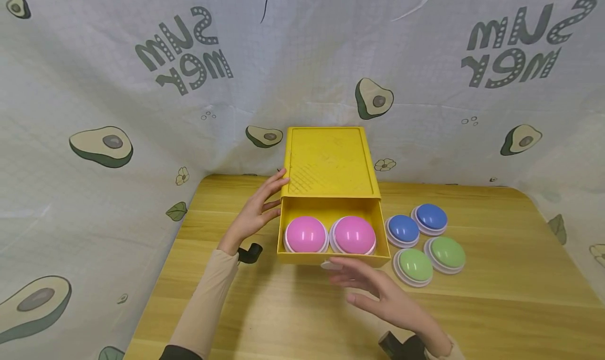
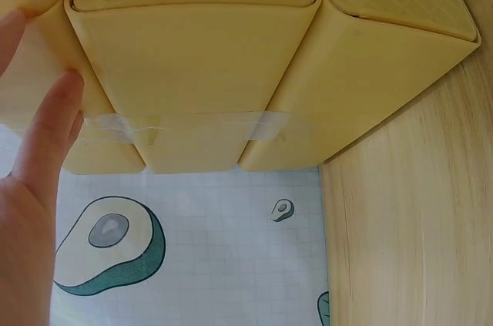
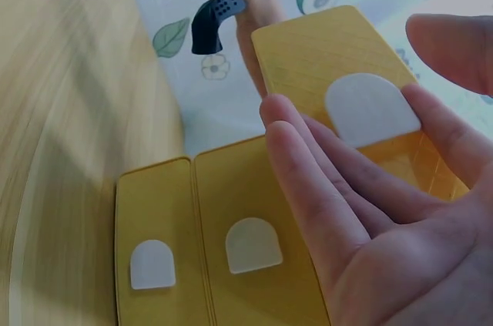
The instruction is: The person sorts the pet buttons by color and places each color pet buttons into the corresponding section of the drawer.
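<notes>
A yellow drawer cabinet (image 1: pixel 331 158) stands on the wooden table with its top drawer (image 1: pixel 302 258) pulled out. Inside sit two pink dome buttons (image 1: pixel 306 235) on white bases, side by side. My left hand (image 1: pixel 252 215) rests along the cabinet's left side with fingers extended; in the left wrist view, a fingertip (image 2: pixel 72 83) touches the yellow wall. At the drawer's front is my right hand (image 1: pixel 378 292), fingers straight and thumb apart. Its fingers lie around the drawer's white tab handle (image 3: pixel 373 110), without curling round it.
Right of the cabinet lie two blue dome buttons (image 1: pixel 403 228) and two green dome buttons (image 1: pixel 416 265) on the table (image 1: pixel 496 276). Two lower drawers (image 3: pixel 254 245) with white tabs are closed. A cloth with avocado prints (image 1: pixel 236 40) hangs behind.
</notes>
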### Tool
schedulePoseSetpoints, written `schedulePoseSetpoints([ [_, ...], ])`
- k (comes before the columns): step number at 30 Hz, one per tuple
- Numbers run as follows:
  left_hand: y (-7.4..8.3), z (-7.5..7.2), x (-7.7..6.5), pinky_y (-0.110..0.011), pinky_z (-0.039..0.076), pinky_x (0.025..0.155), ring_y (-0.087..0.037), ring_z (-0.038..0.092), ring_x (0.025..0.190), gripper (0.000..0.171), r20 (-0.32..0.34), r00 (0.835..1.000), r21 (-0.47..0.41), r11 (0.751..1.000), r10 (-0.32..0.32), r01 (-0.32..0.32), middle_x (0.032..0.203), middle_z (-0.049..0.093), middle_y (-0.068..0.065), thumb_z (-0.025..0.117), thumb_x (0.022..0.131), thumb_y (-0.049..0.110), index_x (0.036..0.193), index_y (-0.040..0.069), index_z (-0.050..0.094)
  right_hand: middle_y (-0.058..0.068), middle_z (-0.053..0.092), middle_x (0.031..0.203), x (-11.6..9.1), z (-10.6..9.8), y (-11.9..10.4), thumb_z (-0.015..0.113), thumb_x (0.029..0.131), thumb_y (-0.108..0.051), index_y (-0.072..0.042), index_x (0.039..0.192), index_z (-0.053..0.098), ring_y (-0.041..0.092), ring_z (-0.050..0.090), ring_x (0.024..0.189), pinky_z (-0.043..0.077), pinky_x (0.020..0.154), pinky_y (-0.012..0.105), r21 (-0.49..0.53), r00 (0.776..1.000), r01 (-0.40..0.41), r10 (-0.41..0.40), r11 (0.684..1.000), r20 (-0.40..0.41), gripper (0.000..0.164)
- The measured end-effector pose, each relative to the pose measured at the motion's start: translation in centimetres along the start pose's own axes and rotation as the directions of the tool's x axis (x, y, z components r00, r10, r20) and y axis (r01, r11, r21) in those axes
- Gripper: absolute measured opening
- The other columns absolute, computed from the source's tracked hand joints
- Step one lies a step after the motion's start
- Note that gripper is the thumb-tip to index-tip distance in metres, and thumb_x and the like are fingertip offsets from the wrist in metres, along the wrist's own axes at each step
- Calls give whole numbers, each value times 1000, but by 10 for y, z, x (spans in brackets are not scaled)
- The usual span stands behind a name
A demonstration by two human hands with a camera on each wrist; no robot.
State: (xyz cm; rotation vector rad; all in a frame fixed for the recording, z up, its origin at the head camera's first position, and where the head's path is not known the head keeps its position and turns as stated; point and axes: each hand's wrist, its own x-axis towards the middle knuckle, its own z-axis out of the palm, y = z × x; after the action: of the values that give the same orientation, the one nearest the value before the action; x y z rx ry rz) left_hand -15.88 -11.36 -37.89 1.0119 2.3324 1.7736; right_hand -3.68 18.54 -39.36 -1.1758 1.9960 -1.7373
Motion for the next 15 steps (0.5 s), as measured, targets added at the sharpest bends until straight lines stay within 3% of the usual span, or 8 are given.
schedulePoseSetpoints([
  [15,1,-2,0,-46,40,102,-27,27,139,64,19,1000,1,1000,7,-7,158,15,-8,56,86,-19,145,-2,34,19,49,137,8,-4,0,49,92,14,2,143,36,29,56,117,47,97,40,72,997,-28,33,997,-63,54],
])
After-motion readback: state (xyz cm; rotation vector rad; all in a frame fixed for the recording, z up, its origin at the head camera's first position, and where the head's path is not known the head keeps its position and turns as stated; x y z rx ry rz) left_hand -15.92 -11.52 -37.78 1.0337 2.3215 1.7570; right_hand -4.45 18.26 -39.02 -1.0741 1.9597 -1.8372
